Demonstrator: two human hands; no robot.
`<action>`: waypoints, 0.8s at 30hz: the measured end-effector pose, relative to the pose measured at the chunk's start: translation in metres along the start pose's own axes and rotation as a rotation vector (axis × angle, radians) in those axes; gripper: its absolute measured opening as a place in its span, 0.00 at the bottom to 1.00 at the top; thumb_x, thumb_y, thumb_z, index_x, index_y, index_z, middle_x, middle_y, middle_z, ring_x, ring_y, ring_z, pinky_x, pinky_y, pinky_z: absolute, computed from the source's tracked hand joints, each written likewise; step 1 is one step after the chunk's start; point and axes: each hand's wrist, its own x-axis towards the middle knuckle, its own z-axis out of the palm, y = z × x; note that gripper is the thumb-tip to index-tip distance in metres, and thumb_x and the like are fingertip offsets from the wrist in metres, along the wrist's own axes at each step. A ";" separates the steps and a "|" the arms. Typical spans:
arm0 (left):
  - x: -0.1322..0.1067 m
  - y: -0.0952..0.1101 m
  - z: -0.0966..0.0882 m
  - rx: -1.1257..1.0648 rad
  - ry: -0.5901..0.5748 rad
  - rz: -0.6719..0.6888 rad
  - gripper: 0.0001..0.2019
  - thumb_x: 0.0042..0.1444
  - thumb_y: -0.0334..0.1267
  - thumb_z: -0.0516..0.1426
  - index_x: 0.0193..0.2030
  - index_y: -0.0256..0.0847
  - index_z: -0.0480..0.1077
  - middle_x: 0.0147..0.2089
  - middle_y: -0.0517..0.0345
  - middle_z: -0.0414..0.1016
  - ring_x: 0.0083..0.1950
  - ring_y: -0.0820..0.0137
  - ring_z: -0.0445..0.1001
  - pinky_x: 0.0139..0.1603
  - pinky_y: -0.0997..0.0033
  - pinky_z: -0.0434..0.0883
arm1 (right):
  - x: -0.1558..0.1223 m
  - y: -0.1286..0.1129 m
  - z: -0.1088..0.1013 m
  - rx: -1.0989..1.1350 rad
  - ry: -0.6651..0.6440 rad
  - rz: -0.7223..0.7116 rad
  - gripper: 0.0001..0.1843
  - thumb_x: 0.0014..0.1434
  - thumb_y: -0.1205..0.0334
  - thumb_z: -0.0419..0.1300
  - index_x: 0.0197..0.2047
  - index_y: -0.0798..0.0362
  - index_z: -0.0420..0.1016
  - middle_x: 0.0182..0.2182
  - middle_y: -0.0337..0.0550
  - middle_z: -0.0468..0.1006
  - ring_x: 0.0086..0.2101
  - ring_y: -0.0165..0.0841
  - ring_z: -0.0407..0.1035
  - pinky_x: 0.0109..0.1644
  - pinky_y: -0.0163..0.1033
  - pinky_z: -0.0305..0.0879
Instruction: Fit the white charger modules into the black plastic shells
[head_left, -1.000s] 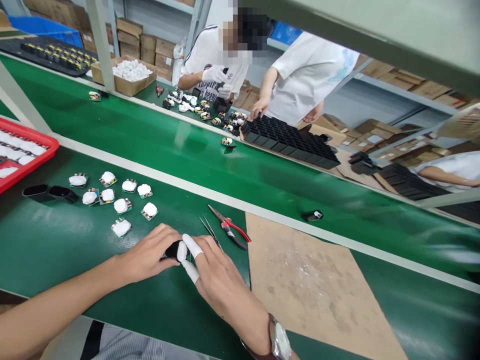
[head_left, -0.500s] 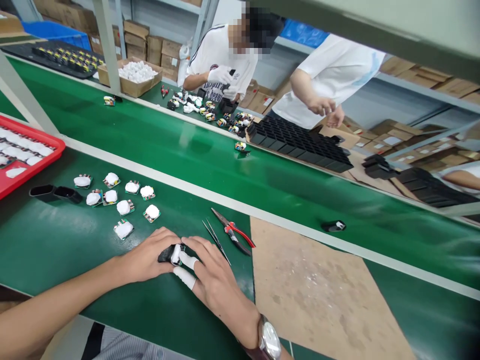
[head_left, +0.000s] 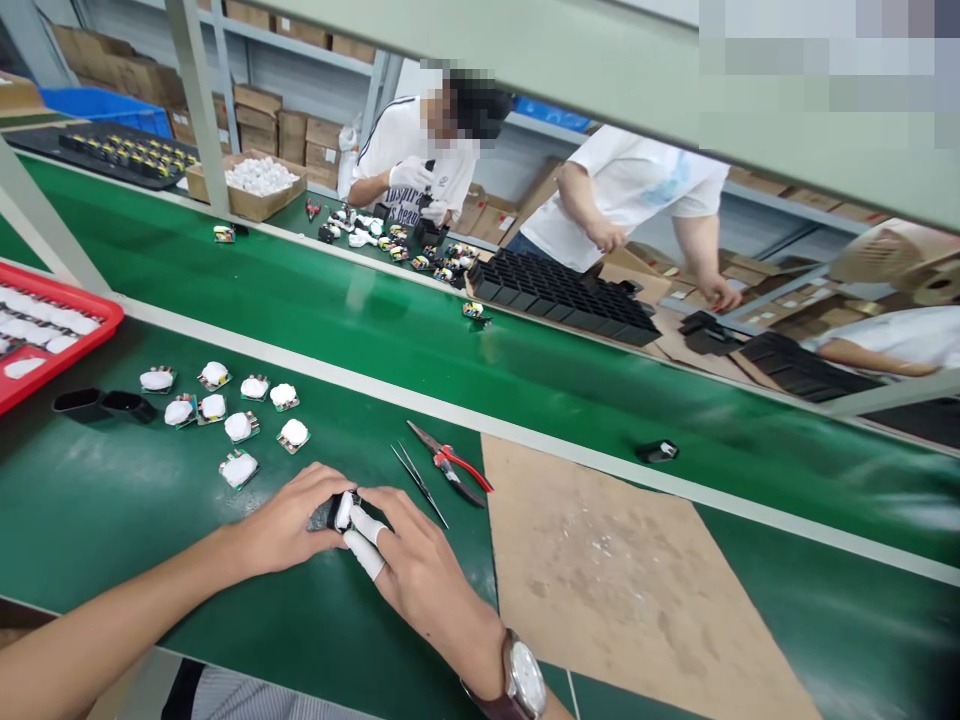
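My left hand (head_left: 289, 520) and my right hand (head_left: 416, 560) meet low on the green bench, both closed around a small black housing (head_left: 330, 513) with a white part in it. White finger cots cover two fingers of my right hand, which also wears a watch. Just left of my hands lie several small circuit boards topped with white blobs (head_left: 238, 426). Two empty black housings (head_left: 101, 404) sit further left.
Tweezers (head_left: 418, 484) and red-handled cutters (head_left: 450, 465) lie right of my hands, beside a brown cardboard sheet (head_left: 622, 590). A red tray (head_left: 52, 330) is at far left. Beyond the green conveyor (head_left: 450, 340), other people work by a black tray (head_left: 562, 295).
My hands stay together on the black housing, fingers shifting slightly. The person in white across the belt has lowered an arm to the right. The view tilted a little.
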 end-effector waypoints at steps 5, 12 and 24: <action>0.001 -0.001 -0.002 0.022 -0.021 0.020 0.22 0.66 0.37 0.65 0.64 0.45 0.66 0.58 0.47 0.75 0.58 0.56 0.74 0.60 0.50 0.73 | 0.006 0.000 -0.001 0.022 -0.022 0.031 0.09 0.68 0.73 0.58 0.49 0.56 0.76 0.54 0.57 0.77 0.49 0.45 0.75 0.51 0.52 0.80; 0.000 0.005 -0.002 0.040 -0.055 -0.015 0.23 0.66 0.35 0.63 0.65 0.45 0.66 0.62 0.47 0.74 0.61 0.56 0.74 0.62 0.51 0.73 | 0.008 0.003 -0.008 0.083 0.028 0.069 0.07 0.71 0.68 0.58 0.50 0.53 0.75 0.51 0.53 0.80 0.46 0.42 0.78 0.46 0.49 0.82; 0.000 -0.003 -0.004 0.018 -0.030 0.019 0.22 0.64 0.36 0.66 0.63 0.43 0.69 0.55 0.47 0.78 0.58 0.55 0.74 0.59 0.50 0.74 | 0.007 -0.009 -0.002 -0.039 -0.038 0.044 0.12 0.71 0.68 0.57 0.55 0.53 0.74 0.55 0.55 0.78 0.51 0.46 0.74 0.51 0.54 0.78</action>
